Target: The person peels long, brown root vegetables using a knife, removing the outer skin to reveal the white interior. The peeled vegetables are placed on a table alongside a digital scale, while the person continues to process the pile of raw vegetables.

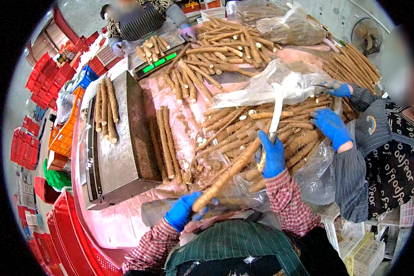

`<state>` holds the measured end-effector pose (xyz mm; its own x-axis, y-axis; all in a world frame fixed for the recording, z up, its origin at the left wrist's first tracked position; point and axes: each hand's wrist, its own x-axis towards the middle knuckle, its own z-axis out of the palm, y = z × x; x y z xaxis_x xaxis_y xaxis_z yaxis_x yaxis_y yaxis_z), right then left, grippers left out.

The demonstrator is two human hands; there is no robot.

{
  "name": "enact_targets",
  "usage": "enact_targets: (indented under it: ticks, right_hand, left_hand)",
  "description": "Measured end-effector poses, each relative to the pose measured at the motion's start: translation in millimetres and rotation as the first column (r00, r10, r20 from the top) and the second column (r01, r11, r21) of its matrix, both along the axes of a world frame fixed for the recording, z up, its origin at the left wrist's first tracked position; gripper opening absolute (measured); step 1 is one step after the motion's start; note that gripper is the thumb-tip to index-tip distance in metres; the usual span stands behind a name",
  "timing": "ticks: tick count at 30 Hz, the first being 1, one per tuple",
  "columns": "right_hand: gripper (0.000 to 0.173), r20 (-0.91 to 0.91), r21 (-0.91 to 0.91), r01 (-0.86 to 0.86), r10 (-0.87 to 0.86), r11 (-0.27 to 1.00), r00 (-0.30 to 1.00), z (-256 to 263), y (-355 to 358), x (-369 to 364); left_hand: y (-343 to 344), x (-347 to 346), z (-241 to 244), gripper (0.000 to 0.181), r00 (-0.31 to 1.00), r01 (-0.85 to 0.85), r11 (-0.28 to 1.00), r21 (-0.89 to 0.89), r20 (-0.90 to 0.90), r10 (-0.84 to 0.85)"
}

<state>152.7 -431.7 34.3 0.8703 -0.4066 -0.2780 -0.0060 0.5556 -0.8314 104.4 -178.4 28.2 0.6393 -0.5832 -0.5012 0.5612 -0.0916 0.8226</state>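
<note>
My left hand (pixel 186 210), in a blue glove, grips the lower end of a long brown root (pixel 231 172), likely yam. The root slants up and right to my right hand (pixel 272 155), also blue-gloved. That hand is closed around the handle of a knife (pixel 276 110), whose pale blade points away from me; the root's upper end lies beside it. Behind and under my right hand spreads a pile of brown roots (pixel 303 138) on clear plastic. Small cut pieces (pixel 200 139) with white ends lie left of the pile.
A metal box (pixel 124 151) bearing several roots (pixel 105 107) stands left. At right, a co-worker's blue-gloved hands (pixel 333 127) are by the pile and a plastic bag (pixel 262 86). Across the table, another person is at a scale (pixel 158 63) with cut roots. Red crates (pixel 65 234) stand lower left.
</note>
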Motion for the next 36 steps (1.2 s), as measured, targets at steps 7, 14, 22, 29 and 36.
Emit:
enact_targets:
  ticks: [7,14,22,29,36]
  right_hand:
    - [0.015,0.007,-0.117,-0.229,0.232,0.966,0.973,5.7,31.4,8.9]
    - [0.015,0.096,-0.236,-0.266,0.295,0.935,0.951,38.8,20.6,25.0]
    - [0.014,0.157,-0.213,-0.229,0.265,0.95,0.951,27.5,29.2,48.9]
    - [0.02,-0.059,-0.134,-0.537,0.534,0.833,0.843,7.2,90.3,-3.6]
    - [0.02,0.041,-0.234,-0.355,0.374,0.905,0.927,35.6,58.5,33.9]
  left_hand:
    - [-54.0,12.7,-11.1,0.034,0.851,-0.184,0.973,0.141,0.518,0.086]
    - [-53.3,23.4,-13.3,0.031,0.975,-0.173,0.983,0.055,0.154,0.163]
    - [-32.5,-4.9,2.9,0.036,0.933,-0.219,0.969,0.117,0.316,0.173]
    - [-40.8,12.9,18.1,0.049,0.829,-0.453,0.759,-0.467,-0.534,0.166]
    - [-34.3,0.6,-13.4,0.028,0.862,-0.392,0.902,0.178,0.412,0.294]
